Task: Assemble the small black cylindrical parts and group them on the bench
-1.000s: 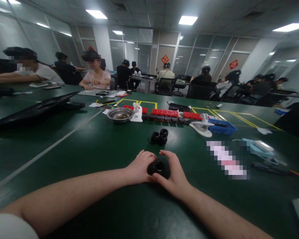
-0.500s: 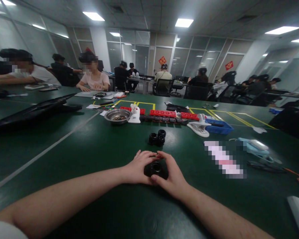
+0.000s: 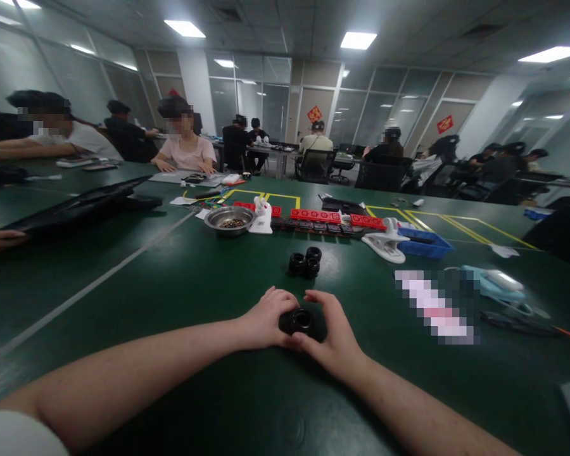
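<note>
The long tabletop [image 3: 171,285] is dark green, crossed on the left by a pale grey stripe [image 3: 95,285] and at the far side by bright yellow tape lines [image 3: 285,195]; the ring-shaped glossy piece [image 3: 300,321] between the hands is black, as is the cluster of round glossy pieces [image 3: 305,263] beyond it; the row of flat strips [image 3: 315,216] is red with a repeating pattern of small marks; the round metal bowl [image 3: 230,221] is silver-grey; the rectangular tray [image 3: 425,246] at right is blue; the clip-like stand [image 3: 387,244] near it is white; the diamond-shaped wall posters [image 3: 315,113] are red with gold.
</note>
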`<state>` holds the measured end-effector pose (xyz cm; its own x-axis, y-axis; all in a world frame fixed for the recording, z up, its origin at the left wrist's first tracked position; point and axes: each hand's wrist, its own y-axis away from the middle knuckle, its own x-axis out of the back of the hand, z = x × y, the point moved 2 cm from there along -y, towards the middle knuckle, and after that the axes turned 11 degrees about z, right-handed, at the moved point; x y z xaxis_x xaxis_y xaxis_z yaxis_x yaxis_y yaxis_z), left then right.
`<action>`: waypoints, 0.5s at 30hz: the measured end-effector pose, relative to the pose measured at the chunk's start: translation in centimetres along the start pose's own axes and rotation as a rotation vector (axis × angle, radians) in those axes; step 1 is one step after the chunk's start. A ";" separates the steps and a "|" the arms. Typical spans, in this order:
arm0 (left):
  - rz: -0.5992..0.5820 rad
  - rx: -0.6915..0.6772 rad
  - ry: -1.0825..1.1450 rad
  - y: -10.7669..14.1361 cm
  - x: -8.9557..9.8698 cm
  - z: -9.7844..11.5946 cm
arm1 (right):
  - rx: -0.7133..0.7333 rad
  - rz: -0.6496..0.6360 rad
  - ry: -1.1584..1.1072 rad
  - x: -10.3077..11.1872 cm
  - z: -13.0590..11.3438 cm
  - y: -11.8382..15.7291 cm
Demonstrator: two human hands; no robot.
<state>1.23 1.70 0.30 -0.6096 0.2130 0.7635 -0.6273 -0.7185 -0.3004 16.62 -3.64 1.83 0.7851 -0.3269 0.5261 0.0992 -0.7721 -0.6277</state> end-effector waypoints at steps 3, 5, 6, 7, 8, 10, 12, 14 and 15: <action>0.009 -0.006 -0.010 0.0 0.1 0.1 | -0.009 0.006 -0.008 -0.1 0.1 0.1; 0.008 0.000 -0.014 -0.1 0.2 0.2 | 0.025 -0.026 -0.049 -0.1 0.0 0.2; 0.009 0.006 -0.016 -0.1 0.2 0.3 | 0.050 -0.045 -0.069 -0.1 -0.1 0.2; 0.011 0.012 -0.019 -0.1 0.3 0.5 | 0.074 -0.058 -0.083 0.0 -0.1 0.3; 0.014 0.016 -0.022 0.0 0.4 0.6 | 0.090 -0.062 -0.087 0.0 -0.2 0.2; 0.027 0.020 -0.031 0.0 0.5 0.9 | 0.095 -0.038 -0.070 0.1 -0.3 0.1; 0.039 0.016 -0.046 0.0 0.6 1.0 | 0.068 0.000 -0.031 0.2 -0.3 0.0; 0.046 0.008 -0.060 0.0 0.5 1.0 | 0.027 0.016 0.007 0.1 -0.2 -0.1; 0.050 0.003 -0.066 0.0 0.4 1.0 | 0.005 0.012 0.019 0.0 -0.2 -0.1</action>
<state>1.42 1.13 1.19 -0.6065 0.1326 0.7839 -0.5954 -0.7292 -0.3373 16.52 -3.67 1.96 0.7747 -0.3461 0.5293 0.0932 -0.7653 -0.6368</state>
